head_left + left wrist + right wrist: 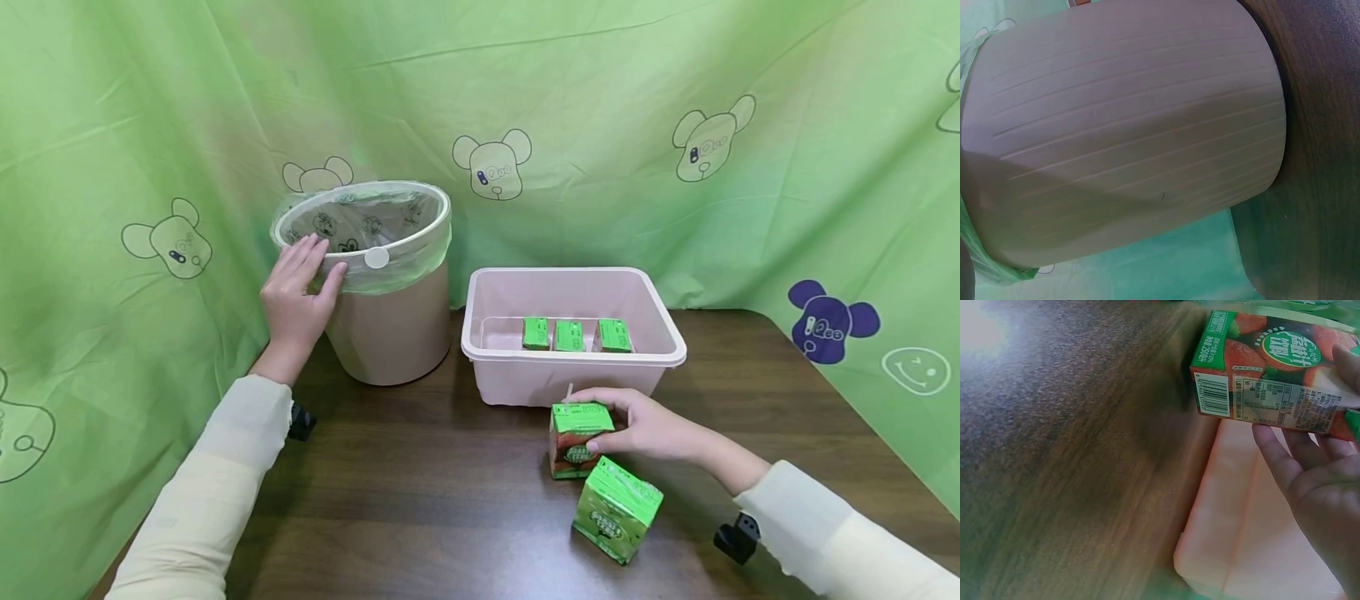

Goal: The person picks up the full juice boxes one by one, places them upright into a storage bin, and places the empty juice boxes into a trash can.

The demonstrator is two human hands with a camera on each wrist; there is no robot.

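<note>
- Just in front of the pink tub (pixel 517 379), I've got the strawberry carton (pixel 572 446) upright in the right hand (pixel 648 423). Thumb's across the near face, fingers round the back, so it's pinched through the body. Can't tell if its base is on the table (pixel 420 500) or just off it.
- Straw (pixel 569 389) pokes up at the back corner, close to the fingers. I'd keep them off it and hold the carton level; judging by the straw, a squeeze could push juice out.
- Firm but light on the thin card walls, then. I'd press on the edges, not mid-panel.
- Green carton (pixel 617 510) is right at the near corner. Can't tell if the two touch, so straight up before any sideways travel, else it may get knocked.
- If I cross the tub, I'd clear its near rim; three cartons (pixel 568 335) are inside.
- Left hand (pixel 300 292) lies on the bin's (pixel 390 333) rim, fingers straight and spread, thumb outside over the liner (pixel 367 279). Good brace. I'd press down lightly, no tugging on the film.
</note>
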